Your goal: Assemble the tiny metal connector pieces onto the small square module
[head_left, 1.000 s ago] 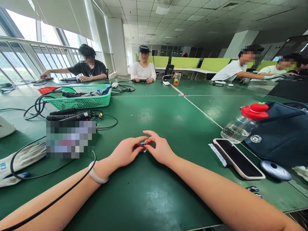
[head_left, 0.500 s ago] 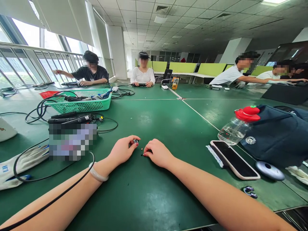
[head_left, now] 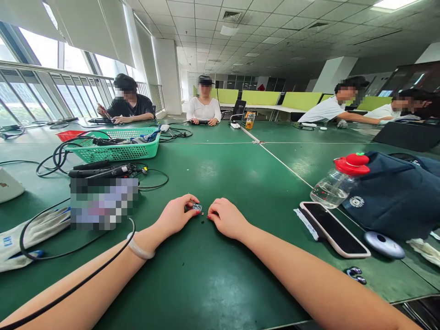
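Observation:
My left hand (head_left: 178,213) pinches a small bluish board with light markings, which looks like a tiny circuit board (head_left: 197,207), between thumb and fingertips just above the table. To its right, my right hand (head_left: 226,218) rests on the green table with thumb and fingers brought together. Whether anything lies between those fingertips is too small to make out. Between the two hands are a tiny reddish piece (head_left: 202,213) and a tiny black piece (head_left: 202,222) on the tabletop.
At left are a green basket (head_left: 117,149) of tools and cables, black devices (head_left: 103,170) and white gloves (head_left: 37,229). A bottle (head_left: 332,188), phone (head_left: 335,228), earbuds (head_left: 356,275) and dark bag (head_left: 388,197) stand right. Several people sit around the table.
The board in my left hand has turned to show its flat face. My right fingertips have drawn slightly right, away from the black piece, which now lies uncovered.

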The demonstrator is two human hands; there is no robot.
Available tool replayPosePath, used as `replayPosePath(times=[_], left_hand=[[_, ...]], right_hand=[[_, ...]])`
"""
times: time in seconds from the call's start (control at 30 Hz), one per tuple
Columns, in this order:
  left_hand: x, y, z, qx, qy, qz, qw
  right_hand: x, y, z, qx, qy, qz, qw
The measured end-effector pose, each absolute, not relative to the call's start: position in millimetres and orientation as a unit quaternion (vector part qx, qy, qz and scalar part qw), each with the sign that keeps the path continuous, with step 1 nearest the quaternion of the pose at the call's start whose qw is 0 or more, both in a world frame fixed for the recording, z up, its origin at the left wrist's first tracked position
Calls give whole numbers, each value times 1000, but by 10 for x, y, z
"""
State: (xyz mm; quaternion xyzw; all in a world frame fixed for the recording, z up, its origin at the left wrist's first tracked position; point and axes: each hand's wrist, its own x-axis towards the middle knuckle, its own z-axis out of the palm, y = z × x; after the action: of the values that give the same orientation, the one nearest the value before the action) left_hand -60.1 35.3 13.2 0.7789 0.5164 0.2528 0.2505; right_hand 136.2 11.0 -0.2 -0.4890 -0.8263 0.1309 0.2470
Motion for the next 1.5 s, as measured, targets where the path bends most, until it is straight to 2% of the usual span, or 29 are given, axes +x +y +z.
replayPosePath(times=[0.2, 0.4, 0.67, 1.13, 1.23, 1.37, 1.5], left_hand=[[-558, 293, 132, 760, 462, 273, 367], [-520, 257, 167, 731, 406, 295, 462], [-526, 247, 192, 727, 400, 301, 469], [-551, 256, 170, 761, 407, 295, 409], [-570, 298, 131, 747, 450, 305, 383], [-602, 365, 89, 727, 515, 307, 335], [-610, 390, 73, 720, 532, 309, 322]], right_hand=[[1313, 42, 39, -410, -809, 135, 398], [1294, 23, 14, -390, -807, 135, 421], [1299, 15, 53, -401, -793, 180, 422], [1316, 60, 86, -434, -749, 243, 439], [1407, 135, 89, -491, -733, 246, 402], [1535, 181, 69, -526, -772, 232, 273], [1512, 136, 31, -506, -804, 189, 249]])
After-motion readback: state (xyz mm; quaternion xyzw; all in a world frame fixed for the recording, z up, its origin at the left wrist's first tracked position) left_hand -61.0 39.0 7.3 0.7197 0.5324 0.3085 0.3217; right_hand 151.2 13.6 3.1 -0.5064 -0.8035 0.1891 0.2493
